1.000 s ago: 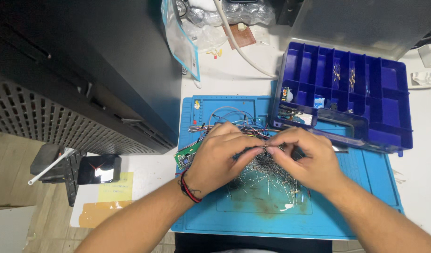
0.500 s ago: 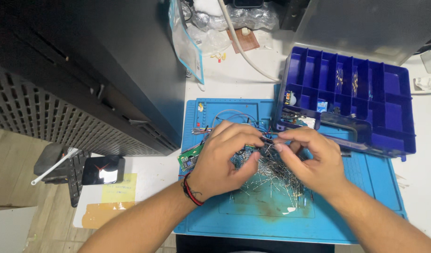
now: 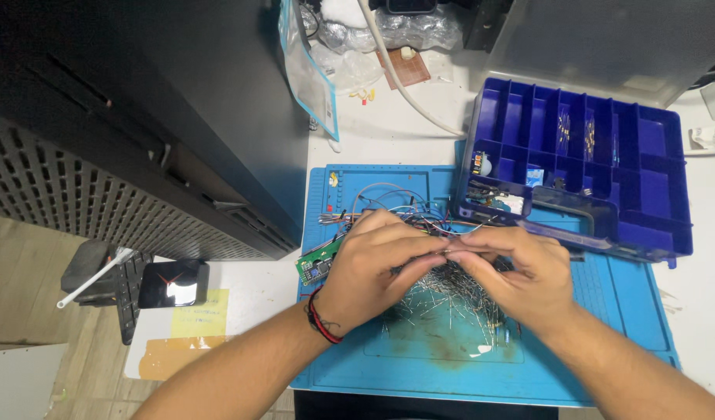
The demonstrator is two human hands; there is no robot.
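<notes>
The light is bright and even from above, the picture is sharp, soft shadows sit under the hands, and the black cabinet [image 3: 140, 117] on the left stays dark.

Fingertips [image 3: 443, 250] now together (over pile [image 3: 451, 299])

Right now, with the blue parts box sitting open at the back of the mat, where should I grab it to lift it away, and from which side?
Grip the blue parts box by the handle moulded into its near edge, coming from the front, just past the right hand. The lid stands open behind, so keep the box level; its compartments hold loose small parts.
</notes>
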